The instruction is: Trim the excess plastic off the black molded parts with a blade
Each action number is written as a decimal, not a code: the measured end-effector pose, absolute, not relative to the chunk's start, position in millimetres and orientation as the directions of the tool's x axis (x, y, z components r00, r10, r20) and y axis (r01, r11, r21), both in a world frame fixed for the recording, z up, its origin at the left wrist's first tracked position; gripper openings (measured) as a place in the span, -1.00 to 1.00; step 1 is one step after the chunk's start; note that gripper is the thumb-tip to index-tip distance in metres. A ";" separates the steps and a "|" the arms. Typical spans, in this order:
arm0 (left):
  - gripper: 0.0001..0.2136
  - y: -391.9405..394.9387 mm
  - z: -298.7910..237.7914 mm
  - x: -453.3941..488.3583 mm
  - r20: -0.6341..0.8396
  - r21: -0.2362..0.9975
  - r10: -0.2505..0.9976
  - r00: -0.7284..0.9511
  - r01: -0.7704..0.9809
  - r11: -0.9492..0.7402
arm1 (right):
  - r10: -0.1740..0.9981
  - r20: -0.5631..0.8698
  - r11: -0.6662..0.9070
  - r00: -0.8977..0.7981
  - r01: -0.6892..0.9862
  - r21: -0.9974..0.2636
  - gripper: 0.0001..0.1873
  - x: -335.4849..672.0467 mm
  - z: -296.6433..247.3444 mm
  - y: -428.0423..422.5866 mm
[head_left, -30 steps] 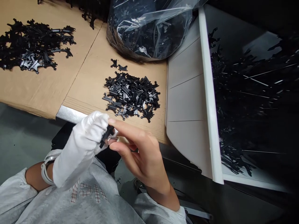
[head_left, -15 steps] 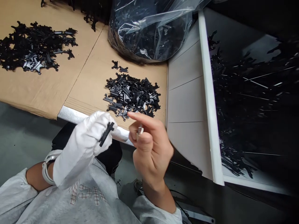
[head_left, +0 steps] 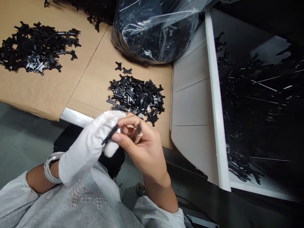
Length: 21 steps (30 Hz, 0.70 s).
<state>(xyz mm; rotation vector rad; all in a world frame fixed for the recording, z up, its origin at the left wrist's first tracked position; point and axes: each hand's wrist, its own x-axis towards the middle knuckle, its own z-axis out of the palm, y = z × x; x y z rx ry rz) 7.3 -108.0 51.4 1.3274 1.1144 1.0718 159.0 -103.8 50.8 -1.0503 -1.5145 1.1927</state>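
My left hand [head_left: 91, 139], in a white glove, is closed on a small black plastic part [head_left: 110, 134] held slantwise. My bare right hand [head_left: 144, 147] meets it from the other side, its thumb and forefinger at the part's upper end. Tucked in the right hand's curled fingers is a slim tool with a pale handle [head_left: 137, 137]. Its dark end is blurred, so its kind is unclear. Just beyond both hands lies a heap of similar black plastic parts [head_left: 139, 96] on the cardboard-covered table [head_left: 80, 98].
A second, larger heap of black parts [head_left: 35, 47] lies at the left. Behind stands a clear plastic bag [head_left: 154, 34] full of dark pieces. On the right, a white-walled bin [head_left: 217, 107] holds many black parts. A metal edge [head_left: 73, 117] borders the table front.
My right hand has moved left and up to my left hand, and its thumb and forefinger now touch the black part. My left hand has shifted slightly right.
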 end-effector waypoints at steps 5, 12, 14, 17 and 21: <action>-0.79 -105.1 45.4 -3.6 -0.132 0.991 0.979 0.153 0.030 0.129 | 0.965 0.025 0.032 -0.262 0.021 -0.999 -0.54 166.7 57.2 -102.5; -0.82 -99.7 61.1 -7.2 -0.253 0.962 0.935 0.249 -0.042 0.271 | 0.937 -0.017 -0.008 -0.350 0.028 -1.000 -0.50 172.2 51.1 -103.5; -0.80 -98.8 61.7 -7.4 -0.279 0.954 0.933 0.227 -0.042 0.295 | 0.950 0.073 0.093 -0.305 0.051 -0.994 -0.42 175.4 47.3 -108.0; -0.79 -99.0 57.6 -11.6 -0.295 0.938 0.923 0.247 -0.108 0.329 | 0.937 0.264 0.306 -0.229 0.174 -0.936 -0.55 179.3 41.9 -115.8; -0.84 -104.5 53.1 -17.1 -0.310 0.896 0.908 0.283 -0.232 0.379 | 0.840 0.470 0.529 -0.273 0.211 -0.822 -0.61 177.9 38.0 -121.3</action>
